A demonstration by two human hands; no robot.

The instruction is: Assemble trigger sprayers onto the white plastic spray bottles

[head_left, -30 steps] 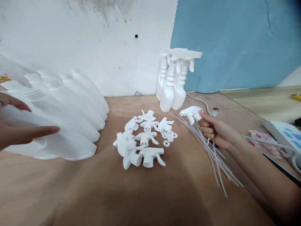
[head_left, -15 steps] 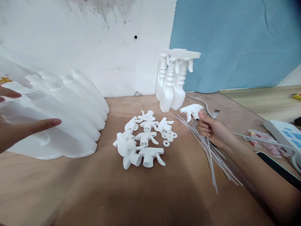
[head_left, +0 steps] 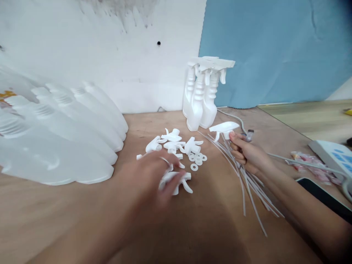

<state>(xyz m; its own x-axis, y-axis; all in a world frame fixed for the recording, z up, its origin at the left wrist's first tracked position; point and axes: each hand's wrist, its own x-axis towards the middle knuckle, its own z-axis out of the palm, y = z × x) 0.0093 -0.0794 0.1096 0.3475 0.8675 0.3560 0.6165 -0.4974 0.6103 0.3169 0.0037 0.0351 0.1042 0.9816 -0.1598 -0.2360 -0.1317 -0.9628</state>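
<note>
The left hand [head_left: 154, 179] has left the row of lying bottles [head_left: 63, 146] and now sits over the pile of loose trigger heads [head_left: 172, 146] mid-table – blurred, fingers curled down onto one head, though whether they have closed on it I cannot tell. The right hand [head_left: 247, 154] stays clamped on a trigger head [head_left: 224, 128] with its dip tube, above the loose tubes [head_left: 253, 187]. Three finished sprayers [head_left: 202, 95] stand behind. The work looks turned from bottles to heads.

Empty white bottles [head_left: 68, 124] are lying in a row at nine o'clock. Three finished spray bottles [head_left: 202, 95] are standing at twelve, a blue cloth [head_left: 275, 51] hanging behind.
</note>
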